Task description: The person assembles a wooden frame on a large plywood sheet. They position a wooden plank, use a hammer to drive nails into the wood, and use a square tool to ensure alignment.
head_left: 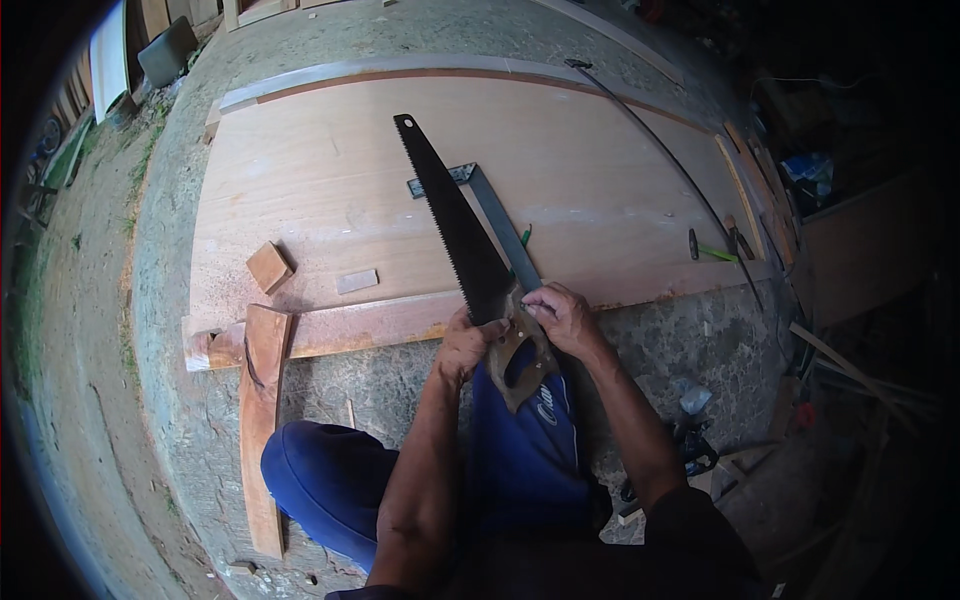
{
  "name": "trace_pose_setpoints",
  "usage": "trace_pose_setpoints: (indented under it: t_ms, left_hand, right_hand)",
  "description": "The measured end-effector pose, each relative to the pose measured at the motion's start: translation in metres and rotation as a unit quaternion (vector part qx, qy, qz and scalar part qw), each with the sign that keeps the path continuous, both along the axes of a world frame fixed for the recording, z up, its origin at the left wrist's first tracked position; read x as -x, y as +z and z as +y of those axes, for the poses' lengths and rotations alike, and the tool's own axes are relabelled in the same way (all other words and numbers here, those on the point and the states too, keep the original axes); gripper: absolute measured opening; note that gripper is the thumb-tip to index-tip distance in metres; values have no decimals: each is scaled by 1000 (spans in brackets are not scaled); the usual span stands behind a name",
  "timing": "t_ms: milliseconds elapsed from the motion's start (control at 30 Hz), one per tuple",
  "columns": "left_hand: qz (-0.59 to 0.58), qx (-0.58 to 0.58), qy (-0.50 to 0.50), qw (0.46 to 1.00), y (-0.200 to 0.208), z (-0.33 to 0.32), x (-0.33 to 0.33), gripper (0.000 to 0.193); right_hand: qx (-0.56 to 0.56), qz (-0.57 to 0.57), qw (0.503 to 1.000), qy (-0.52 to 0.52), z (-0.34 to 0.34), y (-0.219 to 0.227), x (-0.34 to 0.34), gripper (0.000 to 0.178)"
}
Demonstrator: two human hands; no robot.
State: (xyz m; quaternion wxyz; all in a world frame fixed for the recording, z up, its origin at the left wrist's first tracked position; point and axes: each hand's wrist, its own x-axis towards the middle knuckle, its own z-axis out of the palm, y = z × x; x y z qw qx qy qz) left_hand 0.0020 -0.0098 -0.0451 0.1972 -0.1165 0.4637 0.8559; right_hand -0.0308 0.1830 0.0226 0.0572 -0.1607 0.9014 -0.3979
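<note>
In the head view, two bare hands work at one handsaw (455,220), which is held above the near edge of one wide wooden panel (330,180). Its single dark blade points up and away, teeth to the left, with one round hole near the tip; its one wooden handle (540,378) lies in front of the person's right trouser leg (520,460). The left hand (463,347) has its fingers closed around the saw where blade meets handle, thumb on top. The right hand (565,318) has its fingers pinched together at the handle's upper right edge; what lies between their tips is too small to tell.

One metal square (505,225) lies on the panel, the saw blade passing over its short arm. One green pencil (526,236) shows beside its long arm, partly hidden.

To the left are two small wooden pieces: one brown block (268,267) and one paler, flatter piece (357,281). One plank (262,430) rests with its far end on the panel's near edge. To the right lies one hammer (715,252) with a yellow-green handle. One long dark rod (661,143) crosses the panel's right part.
</note>
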Motion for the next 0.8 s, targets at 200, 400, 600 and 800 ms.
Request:
trace_pose_setpoints:
  t_ms: [200, 400, 600, 800]
  left_hand:
    - [10, 2, -9, 1000, -1, -1, 1, 27]
    - [5, 2, -8, 1000, 1, 0, 0, 28]
    - [-1, 4, -4, 1000, -2, -1, 1, 29]
    - [7, 8, -16, 1000, -2, -2, 2, 28]
  right_hand:
    - [-19, 27, 999, 5, -3, -4, 0, 14]
    - [-23, 25, 999, 3, -3, -9, -1, 14]
    - [-18, 36, 999, 19, -4, -11, 1, 14]
    - [-98, 83, 990, 52, -2, -3, 2, 9]
